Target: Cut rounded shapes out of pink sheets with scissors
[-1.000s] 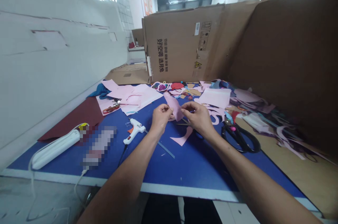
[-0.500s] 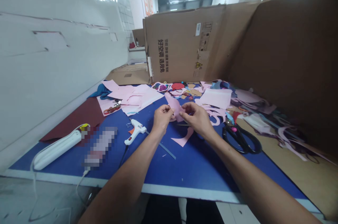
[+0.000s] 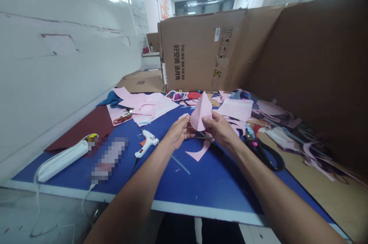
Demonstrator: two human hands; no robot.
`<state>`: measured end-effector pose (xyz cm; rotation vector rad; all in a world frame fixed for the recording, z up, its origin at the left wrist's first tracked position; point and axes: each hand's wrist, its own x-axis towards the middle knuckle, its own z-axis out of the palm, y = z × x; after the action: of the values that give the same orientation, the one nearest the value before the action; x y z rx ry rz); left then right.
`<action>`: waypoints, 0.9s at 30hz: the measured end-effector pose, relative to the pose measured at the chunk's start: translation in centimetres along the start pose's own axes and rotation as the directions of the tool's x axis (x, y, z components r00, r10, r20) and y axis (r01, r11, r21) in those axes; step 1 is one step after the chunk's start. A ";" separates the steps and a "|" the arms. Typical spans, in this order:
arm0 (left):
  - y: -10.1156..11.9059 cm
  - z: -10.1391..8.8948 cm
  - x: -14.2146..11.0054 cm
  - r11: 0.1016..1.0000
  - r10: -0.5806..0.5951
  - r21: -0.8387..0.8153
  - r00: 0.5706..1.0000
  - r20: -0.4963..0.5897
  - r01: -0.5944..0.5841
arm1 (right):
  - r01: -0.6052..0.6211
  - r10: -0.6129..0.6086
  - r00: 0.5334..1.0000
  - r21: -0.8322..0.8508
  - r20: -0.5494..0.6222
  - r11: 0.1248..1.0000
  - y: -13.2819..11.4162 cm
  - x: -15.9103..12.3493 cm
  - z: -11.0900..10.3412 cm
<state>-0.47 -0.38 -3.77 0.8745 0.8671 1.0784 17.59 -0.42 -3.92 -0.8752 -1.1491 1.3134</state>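
My right hand (image 3: 220, 127) pinches a pink cut sheet (image 3: 202, 112), felt or paper, standing up with a crease down its middle. My left hand (image 3: 178, 132) is just left of it, thumb and forefinger closed on a smaller pink piece (image 3: 184, 116) that is partly hidden; its lower fingers stretch toward the sheet. Under the hands, thin metal blades (image 3: 202, 136) lie on the blue table (image 3: 172, 190), partly covered. A curved pink scrap (image 3: 199, 152) lies just below them. Black-handled scissors (image 3: 268, 155) rest beside my right forearm.
A white glue gun (image 3: 146, 142) and a clear stick (image 3: 181, 164) lie to the left. Further left are a white power strip (image 3: 63, 161) and a dark red sheet (image 3: 80, 129). Pink sheets (image 3: 155, 107) and scraps spread behind. Cardboard (image 3: 201, 52) walls the back and right.
The pink sheet has turned upright and opened along its crease in my right hand. My left hand has let go of its edge, and its lower fingers have spread.
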 end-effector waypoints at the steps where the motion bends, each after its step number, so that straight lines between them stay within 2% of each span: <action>1: -0.1 0.0 0.0 0.998 -0.056 -0.040 0.998 0.038 0.057 | -0.006 0.007 1.000 0.023 -0.003 1.000 0.0 0.0 0.1; 3: -0.2 0.1 -0.1 0.992 -0.087 -0.083 0.994 0.071 0.093 | -0.016 0.017 1.000 0.057 -0.016 0.998 0.1 0.0 0.1; 8: -0.2 0.2 -0.2 0.996 0.041 -0.082 0.999 0.011 -0.040 | -0.031 0.038 0.997 0.097 -0.064 0.995 0.6 0.1 0.0; 17: -0.3 0.6 -0.1 0.988 0.156 0.009 0.986 -0.056 -0.156 | -0.070 0.074 0.996 0.097 -0.045 0.993 0.5 0.0 0.1; 22: -0.5 0.8 -0.5 0.996 0.089 -0.002 0.993 0.073 -0.089 | -0.042 0.056 0.992 0.125 -0.109 0.991 0.8 0.2 0.3; 27: -1.0 0.8 -0.3 0.997 0.061 0.047 0.995 0.074 -0.064 | -0.061 0.086 0.989 0.194 -0.121 0.979 0.7 0.1 0.6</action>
<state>0.57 -1.04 -4.33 0.9815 0.8132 1.0767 16.84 -0.33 -4.48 -0.8544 -0.8824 1.3816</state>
